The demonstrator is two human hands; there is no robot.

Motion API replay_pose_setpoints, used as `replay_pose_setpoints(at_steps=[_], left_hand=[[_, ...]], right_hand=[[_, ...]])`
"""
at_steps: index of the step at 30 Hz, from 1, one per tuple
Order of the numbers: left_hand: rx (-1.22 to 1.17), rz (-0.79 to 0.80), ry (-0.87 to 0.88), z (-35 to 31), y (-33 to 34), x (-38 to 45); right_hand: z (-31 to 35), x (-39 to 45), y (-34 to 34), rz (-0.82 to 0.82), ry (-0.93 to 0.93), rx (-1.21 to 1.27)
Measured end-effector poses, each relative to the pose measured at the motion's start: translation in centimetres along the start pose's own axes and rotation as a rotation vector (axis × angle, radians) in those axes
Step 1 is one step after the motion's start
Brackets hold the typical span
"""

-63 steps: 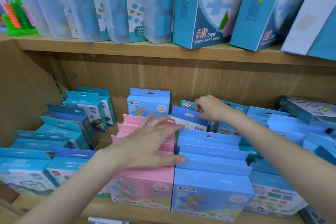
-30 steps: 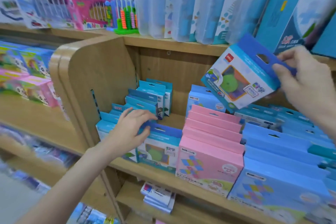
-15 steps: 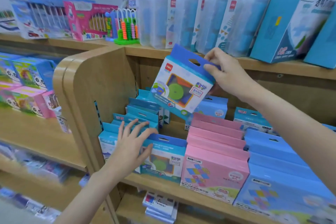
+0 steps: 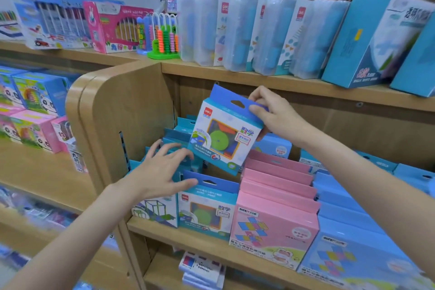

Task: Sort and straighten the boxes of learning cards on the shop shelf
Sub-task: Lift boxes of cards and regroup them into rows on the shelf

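My right hand (image 4: 277,113) pinches the blue top flap of a card box (image 4: 223,134), thumb in front and fingers behind, and holds it tilted in the air above the shelf (image 4: 200,231). My left hand (image 4: 162,169) is open, with fingers spread, resting on the tops of the blue boxes (image 4: 174,139) on the left. Right below is a row with the same green circle on its front box (image 4: 207,209). I think my box belongs there. To do it well, I should push that row back to make a gap, turn my box straight, and slide it in without bumping the pink boxes (image 4: 275,214) beside it.
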State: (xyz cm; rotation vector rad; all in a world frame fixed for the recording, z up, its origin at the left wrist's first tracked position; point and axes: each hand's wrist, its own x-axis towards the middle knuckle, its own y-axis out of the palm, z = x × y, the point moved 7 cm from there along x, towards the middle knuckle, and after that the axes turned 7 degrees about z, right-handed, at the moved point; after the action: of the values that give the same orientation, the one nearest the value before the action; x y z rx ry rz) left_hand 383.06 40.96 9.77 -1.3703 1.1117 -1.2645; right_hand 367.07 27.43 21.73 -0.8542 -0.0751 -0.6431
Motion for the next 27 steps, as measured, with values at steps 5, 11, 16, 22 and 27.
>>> replay_pose_setpoints(at_steps=[5,11,16,22,27], left_hand=[[0.086,0.117,-0.004,0.6,0.0,1.3],[0.079,0.176,-0.053,1.3,-0.3,2.4],[0.27,0.147,-0.046,1.5,-0.9,2.1],[0.198,0.158,-0.105,2.0,-0.1,1.4],[-0.096,0.063,-0.133,2.3,-0.7,0.3]], right_hand=[[-2.2,-0.8,0.0,0.001,-0.016,-0.071],[-1.6,-0.2,0.8,0.033,-0.071,-0.142],[-0.8,0.5,2.4,0.119,-0.082,-0.26],[-2.9,0.2,6.9,0.349,0.033,-0.489],[-4.7,-0.9,8.2,0.417,0.118,-0.44]])
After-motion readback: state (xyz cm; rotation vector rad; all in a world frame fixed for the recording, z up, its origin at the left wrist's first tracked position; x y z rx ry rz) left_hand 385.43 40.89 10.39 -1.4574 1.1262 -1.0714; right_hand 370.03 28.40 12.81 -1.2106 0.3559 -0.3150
